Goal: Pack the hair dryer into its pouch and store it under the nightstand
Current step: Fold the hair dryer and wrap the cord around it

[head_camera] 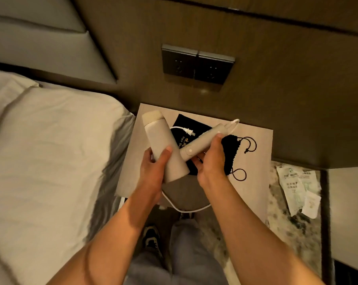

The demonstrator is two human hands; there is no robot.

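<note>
A white hair dryer point(159, 138) is held above the nightstand point(254, 182). My left hand point(155, 167) grips its barrel, my right hand point(212, 159) grips its handle, which angles up to the right. Its white cord point(186, 209) loops down over the nightstand's front edge, and the plug point(189, 132) lies on the black pouch point(186, 128). The pouch lies flat on the nightstand under the dryer, with gold lettering; its gathered mouth and black drawstrings point(250, 145) stick out to the right of my right hand.
A bed with white sheets point(50, 151) adjoins the nightstand on the left. Two dark wall sockets point(196, 66) sit above it. Paper sachets point(299, 190) lie on the patterned floor to the right. My legs and shoes point(153, 237) are below.
</note>
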